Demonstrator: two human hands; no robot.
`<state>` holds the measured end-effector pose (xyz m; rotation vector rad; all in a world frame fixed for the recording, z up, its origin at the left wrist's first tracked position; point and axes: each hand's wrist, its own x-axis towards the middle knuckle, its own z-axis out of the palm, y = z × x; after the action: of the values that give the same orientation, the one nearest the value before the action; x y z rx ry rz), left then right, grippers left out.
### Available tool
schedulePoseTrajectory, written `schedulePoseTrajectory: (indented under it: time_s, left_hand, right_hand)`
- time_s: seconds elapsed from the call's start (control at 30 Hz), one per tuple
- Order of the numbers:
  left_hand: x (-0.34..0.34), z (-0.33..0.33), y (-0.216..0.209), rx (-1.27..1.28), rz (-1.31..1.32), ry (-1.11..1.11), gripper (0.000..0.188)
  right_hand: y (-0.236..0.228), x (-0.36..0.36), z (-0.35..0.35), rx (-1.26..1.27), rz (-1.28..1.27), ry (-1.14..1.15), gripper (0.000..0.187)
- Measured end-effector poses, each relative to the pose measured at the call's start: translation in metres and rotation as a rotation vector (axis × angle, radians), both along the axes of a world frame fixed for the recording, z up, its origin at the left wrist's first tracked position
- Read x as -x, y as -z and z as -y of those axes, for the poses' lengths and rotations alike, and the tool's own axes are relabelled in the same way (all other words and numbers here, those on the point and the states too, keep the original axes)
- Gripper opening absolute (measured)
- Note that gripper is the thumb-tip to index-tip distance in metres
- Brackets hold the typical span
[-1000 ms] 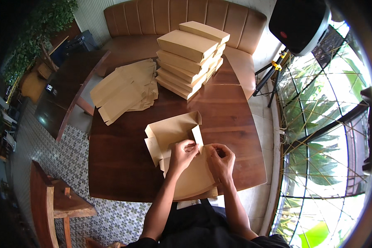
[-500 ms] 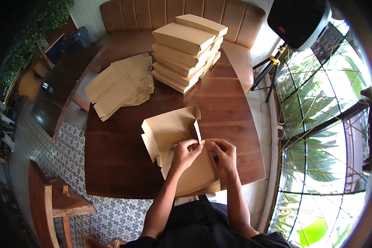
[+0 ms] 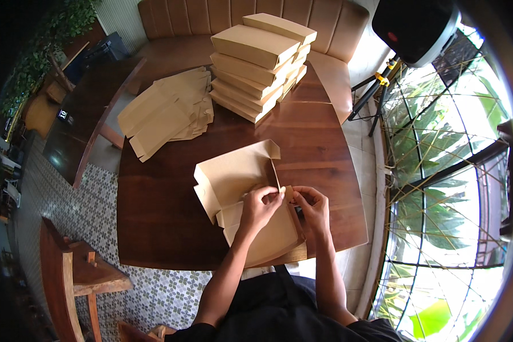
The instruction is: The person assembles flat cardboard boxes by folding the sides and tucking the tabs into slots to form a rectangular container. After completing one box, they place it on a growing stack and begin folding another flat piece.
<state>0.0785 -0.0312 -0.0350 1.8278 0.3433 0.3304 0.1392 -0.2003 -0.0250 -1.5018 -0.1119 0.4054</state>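
A brown cardboard box (image 3: pixel 233 171), partly folded, lies on the dark wooden table in front of me. Its far part has raised walls, while the near panel spreads flat toward the table's front edge. My left hand (image 3: pixel 260 208) pinches the box's side wall at its right corner. Close beside it, my right hand (image 3: pixel 312 206) is closed on a small flap at the same corner, thumb and forefinger together. The fingertips of both hands almost meet there, and they hide part of the joint.
Folded brown boxes (image 3: pixel 253 45) are stacked high at the back of the table (image 3: pixel 165 228). Left of them lies a pile of flat cardboard blanks (image 3: pixel 159 111). Beyond is a brown padded bench (image 3: pixel 176 57). A wooden chair (image 3: pixel 91 273) stands at the left, a black speaker (image 3: pixel 413 28) at the right.
Both hands stay at the box's right corner, with only slight finger movement. The whole view has shifted a little, and the box looks much the same.
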Motion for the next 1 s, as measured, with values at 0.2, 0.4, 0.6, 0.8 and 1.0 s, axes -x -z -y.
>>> schedulePoseTrajectory:
  time_s: [0.2, 0.4, 0.6, 0.8, 1.0]
  left_hand:
    - [-0.007, -0.012, 0.000, 0.038, 0.135, -0.090, 0.025]
    - [0.000, -0.007, -0.006, -0.014, -0.010, 0.034, 0.027]
    - [0.014, -0.006, -0.015, -0.052, 0.021, 0.100, 0.048]
    - [0.020, -0.011, -0.014, -0.177, 0.064, 0.181, 0.039]
    - [0.022, -0.004, -0.012, -0.166, 0.107, 0.204, 0.017]
  right_hand:
    - [-0.016, 0.006, -0.003, 0.301, 0.340, -0.201, 0.016]
    - [-0.016, 0.004, 0.004, 0.282, 0.408, -0.298, 0.023]
    - [-0.002, -0.005, 0.014, 0.188, 0.110, -0.186, 0.020]
    - [-0.007, -0.014, 0.010, 0.222, 0.143, -0.119, 0.024]
    - [-0.018, -0.028, -0.013, 0.353, 0.308, -0.048, 0.037]
